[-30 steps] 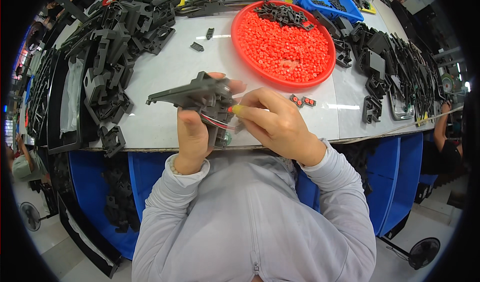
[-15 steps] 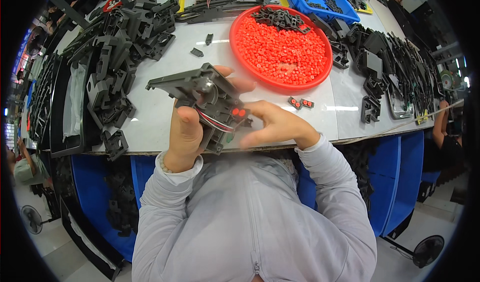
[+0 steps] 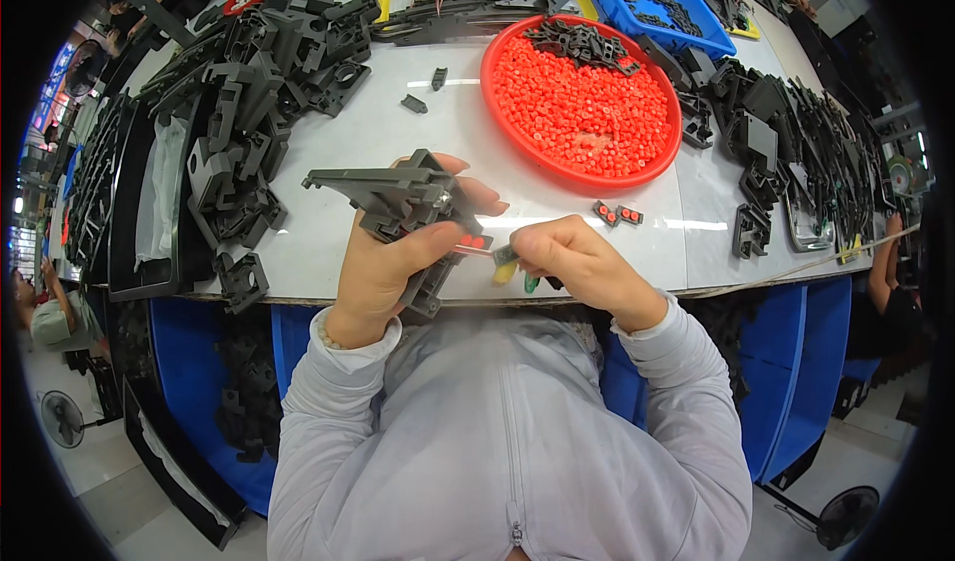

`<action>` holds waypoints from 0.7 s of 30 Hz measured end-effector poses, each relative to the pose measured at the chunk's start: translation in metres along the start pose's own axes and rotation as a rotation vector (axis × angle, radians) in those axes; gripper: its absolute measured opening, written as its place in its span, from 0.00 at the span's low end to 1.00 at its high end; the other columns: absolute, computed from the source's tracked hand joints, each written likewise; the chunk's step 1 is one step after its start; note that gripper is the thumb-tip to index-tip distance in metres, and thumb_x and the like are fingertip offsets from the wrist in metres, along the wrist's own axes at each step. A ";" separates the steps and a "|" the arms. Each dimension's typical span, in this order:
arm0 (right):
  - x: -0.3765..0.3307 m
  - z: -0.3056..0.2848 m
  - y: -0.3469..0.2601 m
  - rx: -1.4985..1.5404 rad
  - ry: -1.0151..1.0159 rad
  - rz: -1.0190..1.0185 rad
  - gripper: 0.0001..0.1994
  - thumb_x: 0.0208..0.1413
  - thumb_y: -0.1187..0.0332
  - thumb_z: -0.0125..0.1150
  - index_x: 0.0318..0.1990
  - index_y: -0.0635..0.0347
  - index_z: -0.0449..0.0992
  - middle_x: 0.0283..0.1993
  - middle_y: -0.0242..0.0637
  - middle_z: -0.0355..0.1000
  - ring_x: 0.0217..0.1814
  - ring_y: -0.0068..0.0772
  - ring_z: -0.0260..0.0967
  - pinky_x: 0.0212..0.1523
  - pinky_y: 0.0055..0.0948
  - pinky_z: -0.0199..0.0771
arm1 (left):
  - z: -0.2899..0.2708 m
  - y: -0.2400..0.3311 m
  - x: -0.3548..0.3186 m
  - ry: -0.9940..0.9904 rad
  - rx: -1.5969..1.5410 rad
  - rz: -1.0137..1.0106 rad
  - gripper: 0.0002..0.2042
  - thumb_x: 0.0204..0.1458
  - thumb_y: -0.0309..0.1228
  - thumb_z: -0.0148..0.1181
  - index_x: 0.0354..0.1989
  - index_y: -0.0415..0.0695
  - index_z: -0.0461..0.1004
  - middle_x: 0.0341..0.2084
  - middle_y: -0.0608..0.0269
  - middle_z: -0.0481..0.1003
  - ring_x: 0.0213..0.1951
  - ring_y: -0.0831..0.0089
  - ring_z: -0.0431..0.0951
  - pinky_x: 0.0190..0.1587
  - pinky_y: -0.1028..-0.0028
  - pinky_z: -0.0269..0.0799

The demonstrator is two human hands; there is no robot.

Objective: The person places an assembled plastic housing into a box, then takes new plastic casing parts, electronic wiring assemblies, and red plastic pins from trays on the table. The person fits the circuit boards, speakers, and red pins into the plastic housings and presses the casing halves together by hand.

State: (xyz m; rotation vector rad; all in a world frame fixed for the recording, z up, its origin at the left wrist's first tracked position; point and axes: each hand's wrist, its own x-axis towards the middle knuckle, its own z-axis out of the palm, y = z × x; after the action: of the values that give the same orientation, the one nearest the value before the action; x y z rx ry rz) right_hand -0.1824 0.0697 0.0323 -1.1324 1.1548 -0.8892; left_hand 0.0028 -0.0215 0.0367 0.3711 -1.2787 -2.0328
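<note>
My left hand (image 3: 373,278) is wrapped round a dark grey plastic housing (image 3: 383,185), holding it above the table's near edge. Its thumb lies across the part, beside two small red buttons (image 3: 476,241). Thin wires (image 3: 472,251) run out from the housing toward my right hand (image 3: 592,271). Between the right thumb and index finger is a small dark piece (image 3: 504,256) at the wires' end, its kind unclear. Something yellow (image 3: 505,273) and a bit of green (image 3: 531,283) show just under those fingers. The housing's underside is mostly hidden by my left hand.
A round red tray (image 3: 668,153) of small red caps, with dark parts on top, stands beyond my hands. Two small pieces with red caps (image 3: 617,213) lie near it. Dark plastic parts pile up left (image 3: 249,93) and right (image 3: 751,138). A blue tray (image 3: 711,44) sits behind.
My right hand has gone from loosely spread to pinching the small piece on the wires. The left thumb has come down across the housing, and the wires now stretch between both hands.
</note>
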 end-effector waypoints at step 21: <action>-0.005 0.021 -0.006 -0.248 0.507 -0.374 0.15 0.36 0.74 0.68 0.35 0.67 0.75 0.23 0.35 0.69 0.24 0.22 0.65 0.28 0.23 0.64 | 0.001 -0.011 -0.004 0.208 0.180 0.147 0.23 0.41 0.21 0.50 0.51 0.36 0.60 0.42 0.49 0.70 0.45 0.66 0.73 0.47 0.71 0.73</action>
State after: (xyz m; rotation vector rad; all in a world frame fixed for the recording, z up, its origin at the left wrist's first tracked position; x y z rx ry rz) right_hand -0.1633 0.0776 0.0396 -1.3986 1.5223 -1.4070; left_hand 0.0012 -0.0150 0.0271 0.5407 -1.3213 -1.7139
